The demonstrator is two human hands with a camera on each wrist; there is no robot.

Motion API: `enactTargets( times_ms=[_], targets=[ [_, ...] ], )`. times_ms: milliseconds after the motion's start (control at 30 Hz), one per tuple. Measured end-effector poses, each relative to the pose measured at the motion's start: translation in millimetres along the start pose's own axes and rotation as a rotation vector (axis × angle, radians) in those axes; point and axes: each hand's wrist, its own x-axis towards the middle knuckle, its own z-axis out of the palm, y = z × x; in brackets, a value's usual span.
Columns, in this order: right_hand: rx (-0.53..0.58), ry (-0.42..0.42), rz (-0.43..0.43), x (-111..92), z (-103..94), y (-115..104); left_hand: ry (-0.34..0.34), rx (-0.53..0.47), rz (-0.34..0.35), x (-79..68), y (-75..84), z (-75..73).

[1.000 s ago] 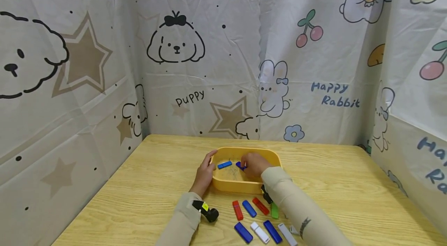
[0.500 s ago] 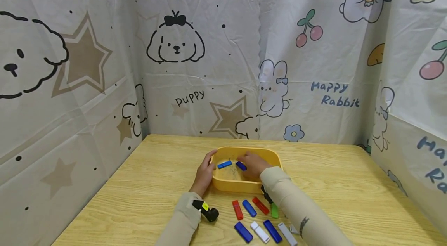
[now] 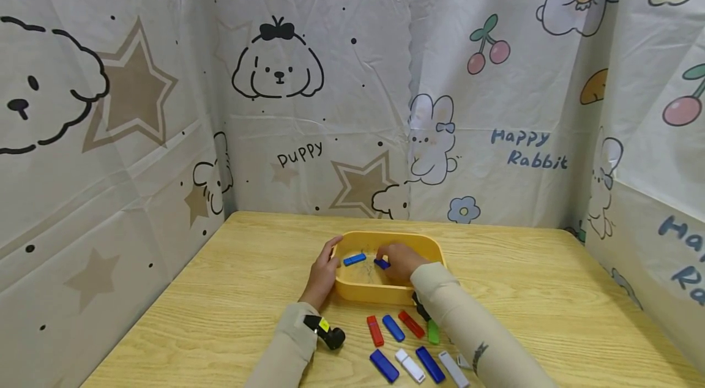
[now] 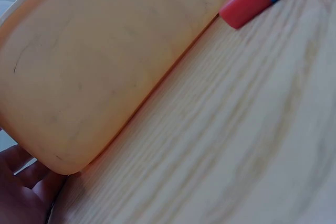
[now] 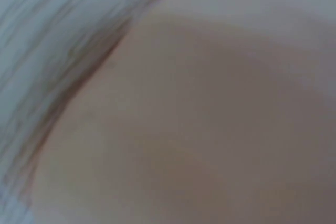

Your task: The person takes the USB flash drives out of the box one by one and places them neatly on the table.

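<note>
A yellow plastic bin stands on the wooden table. At its left end my left hand grips the wall, thumb near the rim; the left wrist view shows fingers against the bin's outer corner. My right hand reaches inside, pinching a dark blue USB stick low over the floor of the bin. To its left lies a lighter blue USB stick, untouched. In the right wrist view a blurred bin wall fills most of the picture, hiding the fingers.
Before the bin lie several USB sticks: red, blue, dark red, green, dark blue, white and grey. My right sleeve partly covers that group. Printed curtains enclose the table.
Half a second ago the right fingertips stood off the dark blue USB stick; now they are back on it, and it has shifted slightly. The left hand and the bin stay put.
</note>
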Motion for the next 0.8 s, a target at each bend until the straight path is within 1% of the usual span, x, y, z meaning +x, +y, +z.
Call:
enactTargets(
  times_ms=[133,267,400,500,800],
  targets=[
    [-0.007,0.003,-0.02,0.5,0.6,1.9,-0.008,0.005,-0.006,0.1,-0.5,0.2],
    [-0.013,-0.018,-0.007,0.0,0.9,1.8,-0.01,0.008,-0.012,0.2,-0.8,0.1],
    [-0.054,-0.042,0.014,-0.9,0.9,-0.5,-0.011,0.01,-0.011,0.0,-0.6,-0.1],
    [-0.076,-0.042,0.014,-1.1,0.0,-2.6,-0.01,0.012,-0.005,-0.6,0.3,-0.4],
    [-0.035,-0.033,0.004,-3.8,-4.1,-5.1,-0.007,0.015,0.004,-1.4,0.9,-0.4]
  ],
)
